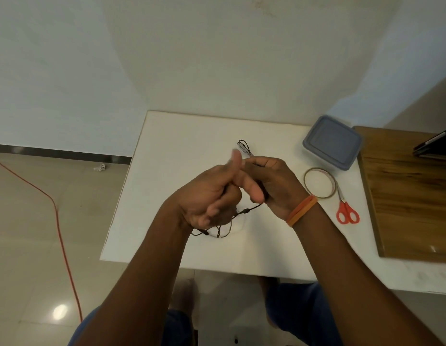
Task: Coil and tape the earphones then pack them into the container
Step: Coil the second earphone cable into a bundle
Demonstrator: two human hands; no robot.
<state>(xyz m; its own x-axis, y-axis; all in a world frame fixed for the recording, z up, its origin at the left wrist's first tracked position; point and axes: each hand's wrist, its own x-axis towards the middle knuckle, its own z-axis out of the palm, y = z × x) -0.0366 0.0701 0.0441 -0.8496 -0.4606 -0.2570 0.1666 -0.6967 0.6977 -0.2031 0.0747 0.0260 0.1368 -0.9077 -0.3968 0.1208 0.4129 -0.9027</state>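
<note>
Hands work mid-air: left hand curls round the cord, thumb up as a winding post; right hand pinches loops tight. Beyond, tape, scissors and lidded container wait within reach.

- Soft, even indoor light; the white table is bright, with a cooler bluish cast on the wall behind it.
- A round glare spot shines on the floor left of the table.
- Motion blur smears the left hand; wide-angle distortion bends the edges.
</note>
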